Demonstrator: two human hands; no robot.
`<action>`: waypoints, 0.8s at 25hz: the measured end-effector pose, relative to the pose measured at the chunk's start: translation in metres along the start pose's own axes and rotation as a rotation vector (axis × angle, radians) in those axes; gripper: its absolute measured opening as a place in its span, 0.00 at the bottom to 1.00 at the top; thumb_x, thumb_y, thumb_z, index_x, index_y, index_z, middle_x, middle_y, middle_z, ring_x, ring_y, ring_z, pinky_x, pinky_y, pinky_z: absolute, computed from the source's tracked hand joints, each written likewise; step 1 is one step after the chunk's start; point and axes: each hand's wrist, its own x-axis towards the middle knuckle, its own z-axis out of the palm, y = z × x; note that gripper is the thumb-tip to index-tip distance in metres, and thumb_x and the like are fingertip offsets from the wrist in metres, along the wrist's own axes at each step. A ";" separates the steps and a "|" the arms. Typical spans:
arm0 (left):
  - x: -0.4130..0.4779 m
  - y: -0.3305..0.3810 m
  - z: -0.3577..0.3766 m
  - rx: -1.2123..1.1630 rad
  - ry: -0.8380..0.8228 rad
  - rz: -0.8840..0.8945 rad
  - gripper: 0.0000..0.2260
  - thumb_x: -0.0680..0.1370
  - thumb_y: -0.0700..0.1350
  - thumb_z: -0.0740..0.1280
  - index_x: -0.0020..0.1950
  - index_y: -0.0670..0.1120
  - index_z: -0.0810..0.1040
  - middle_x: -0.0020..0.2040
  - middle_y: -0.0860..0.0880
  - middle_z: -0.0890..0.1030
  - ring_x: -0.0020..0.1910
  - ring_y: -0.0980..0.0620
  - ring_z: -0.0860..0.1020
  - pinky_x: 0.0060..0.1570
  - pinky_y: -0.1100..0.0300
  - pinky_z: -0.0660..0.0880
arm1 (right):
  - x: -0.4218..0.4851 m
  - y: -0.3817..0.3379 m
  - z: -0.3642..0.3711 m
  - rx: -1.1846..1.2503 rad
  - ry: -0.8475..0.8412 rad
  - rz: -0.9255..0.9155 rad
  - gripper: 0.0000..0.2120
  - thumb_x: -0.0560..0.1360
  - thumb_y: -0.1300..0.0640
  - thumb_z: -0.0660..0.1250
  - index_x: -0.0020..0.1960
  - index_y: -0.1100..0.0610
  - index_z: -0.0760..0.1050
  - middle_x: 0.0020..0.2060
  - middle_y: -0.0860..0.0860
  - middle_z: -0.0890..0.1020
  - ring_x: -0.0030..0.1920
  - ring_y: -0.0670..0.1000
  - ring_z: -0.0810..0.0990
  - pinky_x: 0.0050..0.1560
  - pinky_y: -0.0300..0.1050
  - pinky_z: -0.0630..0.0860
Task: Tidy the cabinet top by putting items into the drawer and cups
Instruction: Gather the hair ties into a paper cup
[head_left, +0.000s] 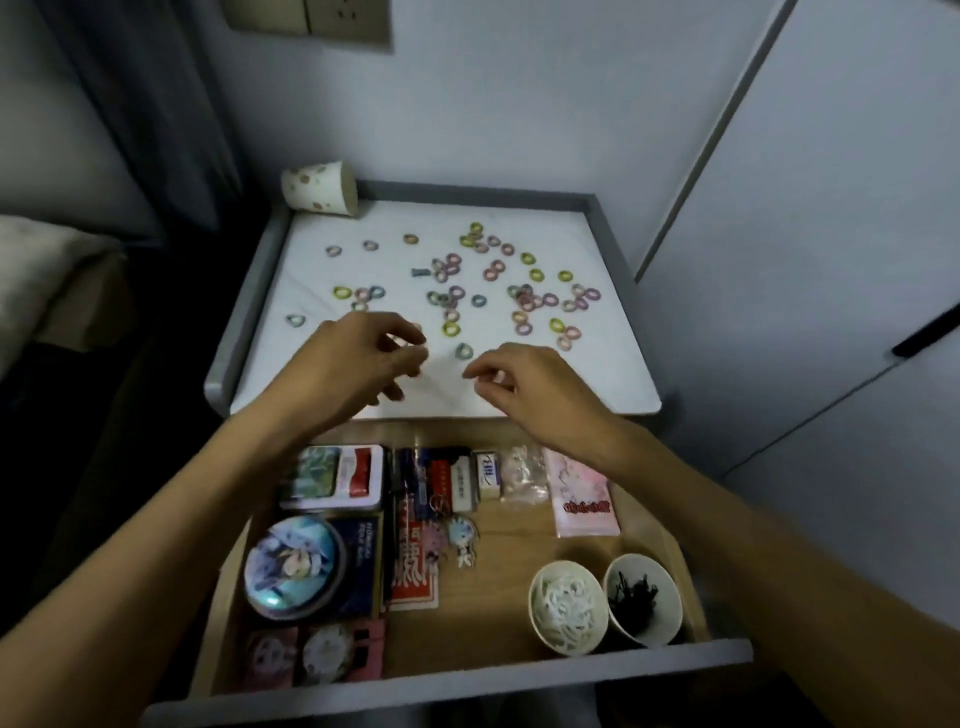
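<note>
**Both hands at near edge of counter, over open drawer**

Left hand (358, 358): fingers curled, thumb and index tips drawn close together, hanging over the near edge of the counter (395, 218). There is a pinkish smear at the fingertips; I cannot tell whether it is a held tie or one lying behind them.

Right hand (535, 387): at 3 o'clock from the left hand, apart from it. Fingers are curled, with the index tip near the thumb. No item can be made out in the pinch, so I cannot tell whether it grips anything.

A teal hair tie (462, 351) lies on the counter between the two hands, touching neither.

Hair ties (451, 328): many, in pastel colours, scattered loose across the white counter from 9 to 3 o'clock and densest toward 2 o'clock. Their edges are blurred and I could not count them.

Paper cup (319, 188): spotted, on its side at the counter's 11 o'clock corner, mouth facing 3 o'clock.

Drawer (467, 675): pulled out at 6 o'clock. At its 4 o'clock corner two cups stand upright just beside each other. One holds white loops (563, 647); the other holds dark pieces (657, 636) too dim to identify.

Also in the drawer are a round tin (296, 566), a rectangular tin (332, 475), keychains (457, 538), an eraser (487, 475) and a pink packet (584, 499).

Forearms cover the drawer's side walls and far corners.
</note>
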 end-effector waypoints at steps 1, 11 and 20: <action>0.003 -0.005 -0.015 -0.028 0.060 -0.021 0.09 0.79 0.50 0.66 0.57 0.50 0.80 0.44 0.52 0.85 0.35 0.57 0.83 0.35 0.60 0.77 | 0.022 -0.011 0.002 0.033 0.043 -0.022 0.12 0.79 0.57 0.65 0.60 0.52 0.80 0.55 0.48 0.82 0.48 0.43 0.78 0.49 0.37 0.74; 0.018 -0.057 -0.087 0.013 0.384 -0.154 0.09 0.78 0.51 0.67 0.56 0.51 0.80 0.40 0.55 0.84 0.33 0.62 0.82 0.42 0.58 0.80 | 0.269 -0.085 0.034 0.314 0.021 0.104 0.17 0.75 0.61 0.66 0.62 0.48 0.78 0.55 0.53 0.82 0.48 0.52 0.83 0.43 0.44 0.82; 0.019 -0.059 -0.088 0.136 0.382 -0.166 0.15 0.78 0.54 0.66 0.63 0.52 0.76 0.51 0.53 0.82 0.49 0.50 0.81 0.54 0.53 0.77 | 0.307 -0.090 0.047 0.421 0.159 0.207 0.12 0.76 0.62 0.65 0.59 0.55 0.80 0.52 0.53 0.83 0.39 0.47 0.82 0.41 0.41 0.79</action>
